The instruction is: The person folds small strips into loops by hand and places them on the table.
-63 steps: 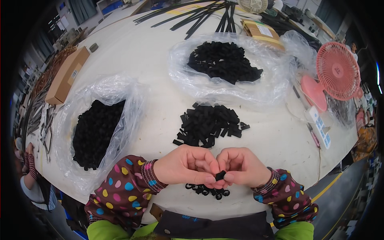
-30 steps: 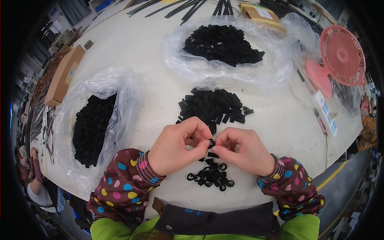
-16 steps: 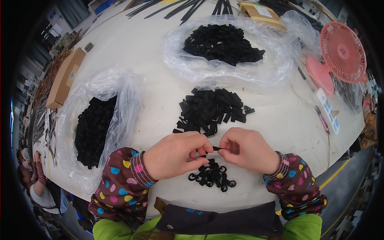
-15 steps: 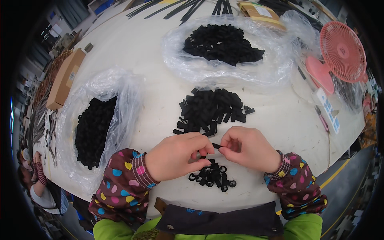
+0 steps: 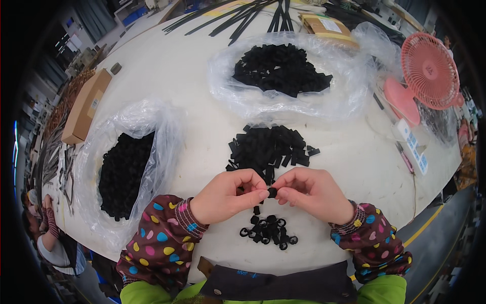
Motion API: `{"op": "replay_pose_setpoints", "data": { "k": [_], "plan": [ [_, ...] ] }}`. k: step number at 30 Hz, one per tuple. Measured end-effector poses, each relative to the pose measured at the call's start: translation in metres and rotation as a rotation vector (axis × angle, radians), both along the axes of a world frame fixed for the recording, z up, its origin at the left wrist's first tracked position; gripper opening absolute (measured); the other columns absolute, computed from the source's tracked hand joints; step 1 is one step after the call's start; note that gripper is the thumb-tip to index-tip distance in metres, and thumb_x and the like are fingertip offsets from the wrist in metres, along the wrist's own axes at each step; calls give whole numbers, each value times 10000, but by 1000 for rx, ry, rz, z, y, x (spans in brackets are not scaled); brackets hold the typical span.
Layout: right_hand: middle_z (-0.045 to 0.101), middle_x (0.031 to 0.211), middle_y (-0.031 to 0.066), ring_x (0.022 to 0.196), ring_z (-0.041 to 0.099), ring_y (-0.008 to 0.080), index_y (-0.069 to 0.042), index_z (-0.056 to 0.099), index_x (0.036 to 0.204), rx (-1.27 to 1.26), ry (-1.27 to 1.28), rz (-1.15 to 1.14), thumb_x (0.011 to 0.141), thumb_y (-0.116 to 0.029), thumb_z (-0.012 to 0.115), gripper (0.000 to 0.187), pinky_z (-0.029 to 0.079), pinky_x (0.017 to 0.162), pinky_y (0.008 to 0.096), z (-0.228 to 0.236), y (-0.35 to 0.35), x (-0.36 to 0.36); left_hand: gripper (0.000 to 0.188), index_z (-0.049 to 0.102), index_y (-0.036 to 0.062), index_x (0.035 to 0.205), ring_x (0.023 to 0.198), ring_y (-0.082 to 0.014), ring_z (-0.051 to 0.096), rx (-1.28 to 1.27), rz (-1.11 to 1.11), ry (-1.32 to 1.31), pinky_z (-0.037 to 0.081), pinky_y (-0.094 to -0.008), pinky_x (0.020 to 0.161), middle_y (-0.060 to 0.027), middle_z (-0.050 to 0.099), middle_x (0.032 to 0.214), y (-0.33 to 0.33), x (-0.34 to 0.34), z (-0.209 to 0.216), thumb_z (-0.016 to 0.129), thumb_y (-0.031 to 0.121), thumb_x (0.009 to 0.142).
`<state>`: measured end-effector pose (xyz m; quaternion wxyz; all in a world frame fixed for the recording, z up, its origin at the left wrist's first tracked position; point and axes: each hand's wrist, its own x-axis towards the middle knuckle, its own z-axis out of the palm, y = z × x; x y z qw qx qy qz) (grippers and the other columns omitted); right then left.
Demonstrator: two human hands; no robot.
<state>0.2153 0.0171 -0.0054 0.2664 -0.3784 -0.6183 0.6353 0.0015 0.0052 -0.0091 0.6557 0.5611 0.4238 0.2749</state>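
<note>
My left hand (image 5: 226, 196) and my right hand (image 5: 315, 194) meet over the near middle of the white table. Between them, thumbs and fingertips pinch a small black fabric piece (image 5: 272, 192) from both sides. It looks short and folded or curled; its exact shape is partly covered by my fingers. Just beyond my fingers spreads a heap of flat black strips (image 5: 266, 149). On my side lies a smaller cluster of black loops (image 5: 271, 232), several showing round openings. One small dark piece (image 5: 256, 210) lies between the cluster and my left thumb.
Clear plastic bags full of black pieces lie at the left (image 5: 124, 177) and far middle (image 5: 283, 68). A pink fan (image 5: 430, 71) stands at the right, near a pink-handled tool (image 5: 405, 158). A cardboard box (image 5: 87, 106) and long black strips (image 5: 248, 17) lie farther off. Another person (image 5: 58, 248) sits at left.
My hands have come closer together, with the fingertips now meeting on the black piece. It stuck out lengthwise before and now looks shorter and curled. The view has shifted slightly.
</note>
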Motion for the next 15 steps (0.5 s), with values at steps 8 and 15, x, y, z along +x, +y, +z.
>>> {"op": "replay_pose_setpoints", "data": {
  "k": [8,15],
  "plan": [
    [628,762,26,697,614,76,7,582,854,-153,148,-182,835,-73,577,83,467,599,190,-6,-9,-11,141,556,32,865,637,-15,439,59,113,-34,376,-170,563,49,513,732,-7,10,-4,603,165,856],
    [597,706,31,614,585,83,-10,582,806,425,-2,-298,756,-39,617,68,463,550,218,-9,-15,-15,181,574,54,874,621,-22,465,-383,42,-259,394,-169,549,51,527,746,-7,9,3,573,235,878]
  ]
}}
